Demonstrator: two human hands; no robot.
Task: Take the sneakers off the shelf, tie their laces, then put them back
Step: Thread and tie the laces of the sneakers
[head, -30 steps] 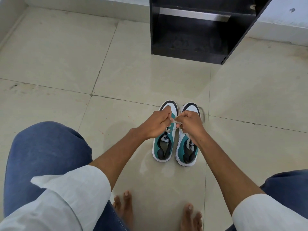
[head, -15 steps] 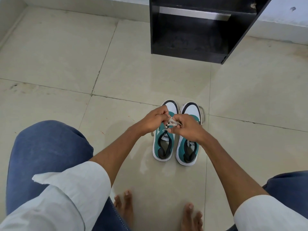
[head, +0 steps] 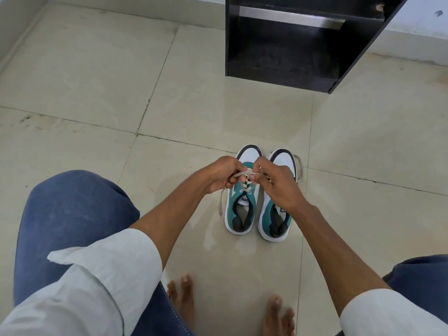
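Two teal and white sneakers stand side by side on the tiled floor, toes pointing away from me: the left sneaker point(head: 241, 209) and the right sneaker point(head: 276, 221). My left hand point(head: 221, 174) and my right hand point(head: 276, 183) meet above the left sneaker's tongue, each pinching part of its pale lace point(head: 246, 174). One loose lace end hangs down from my left hand beside the shoe. The right sneaker's lace trails on the floor by its toe. My right hand hides most of the right sneaker's front.
A black open shelf unit point(head: 291, 44) stands on the floor about one tile beyond the sneakers, against a white wall. My knees in blue jeans point(head: 72, 214) and my bare feet point(head: 184, 301) are near the bottom of the view.
My hands have drawn slightly apart and lifted the left sneaker's lace; a loose end now hangs from my left hand. The sneakers have not moved.
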